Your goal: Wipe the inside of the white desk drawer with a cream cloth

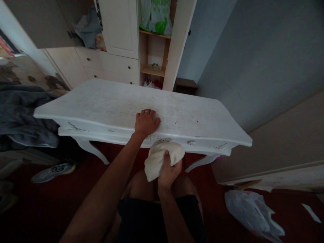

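My left hand rests on the top of a white table near its front edge, palm down. It holds nothing, and its thumb is apart from the fingers, whose tips are partly hidden. Below the table's front edge, my right hand is closed around a folded cream cloth, thumb pressed on top. The cloth hangs close to the table's carved front panel and hides part of it. Greyish smudges mark the tabletop, along with a few small dark specks toward the right.
Behind the table stands a white wardrobe with an open door and bags on its shelves. Grey clothing is piled at the left, with a shoe on the red floor below. A plastic bag lies at the lower right.
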### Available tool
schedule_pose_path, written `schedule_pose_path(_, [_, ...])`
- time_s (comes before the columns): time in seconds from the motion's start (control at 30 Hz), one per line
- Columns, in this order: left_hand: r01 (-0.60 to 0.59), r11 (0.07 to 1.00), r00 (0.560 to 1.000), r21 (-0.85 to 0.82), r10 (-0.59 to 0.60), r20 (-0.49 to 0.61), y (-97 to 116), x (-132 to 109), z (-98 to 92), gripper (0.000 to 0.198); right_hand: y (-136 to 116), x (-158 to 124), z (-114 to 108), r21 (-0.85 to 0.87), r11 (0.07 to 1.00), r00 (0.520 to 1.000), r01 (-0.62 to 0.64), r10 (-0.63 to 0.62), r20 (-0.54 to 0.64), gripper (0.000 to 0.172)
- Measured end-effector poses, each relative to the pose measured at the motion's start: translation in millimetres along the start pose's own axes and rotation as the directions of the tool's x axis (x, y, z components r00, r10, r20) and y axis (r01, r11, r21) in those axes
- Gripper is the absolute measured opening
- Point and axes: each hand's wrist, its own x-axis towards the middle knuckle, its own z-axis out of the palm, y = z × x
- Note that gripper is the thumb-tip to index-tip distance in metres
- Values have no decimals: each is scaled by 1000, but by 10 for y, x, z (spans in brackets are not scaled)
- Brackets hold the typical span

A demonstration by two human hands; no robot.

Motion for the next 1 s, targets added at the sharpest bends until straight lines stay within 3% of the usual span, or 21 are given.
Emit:
schedule_pose_path(0.1, [-5,1000,1000,-1,5,-6,-2,-2,3,41,24,150,19,-150,958,966,244,-227,122,44])
schedule_pose_path(0.2, [-7,1000,1000,-5,7,-13,3,-8,-5,41,165,304,99,-244,827,833,506,-397,385,41])
schedule_pose_path(0.3, [-1,1000,1000,-4,1,-3,10,-12,-18,40,300,385,125,-310,687,723,657,-458,517,48])
schedule_pose_path(0.47, [-2,1000,1000,-15,2,2,12,-5,-14,41,309,442,-4,-372,586,653,719,-388,650,54])
schedule_pose_path(0.57, [1,1000,1000,-23,-1,-5,5,1,2,42,275,462,-95,-394,598,662,698,-329,674,49])
schedule_pose_path(0.63, [3,1000,1000,-26,-4,-7,2,3,11,42,257,431,-139,-381,612,670,693,-353,653,48])
schedule_pose_path(0.7, [3,1000,1000,-28,-3,-11,0,3,18,41,232,358,-151,-335,614,669,715,-461,584,49])
schedule_pose_path(0.83, [-4,1000,1000,-31,4,-18,0,0,25,40,179,227,-13,-263,570,621,779,-639,454,48])
schedule_pose_path(1.0, [-4,1000,1000,-24,3,-24,-7,5,29,39,233,307,294,-286,514,575,809,-588,569,49])
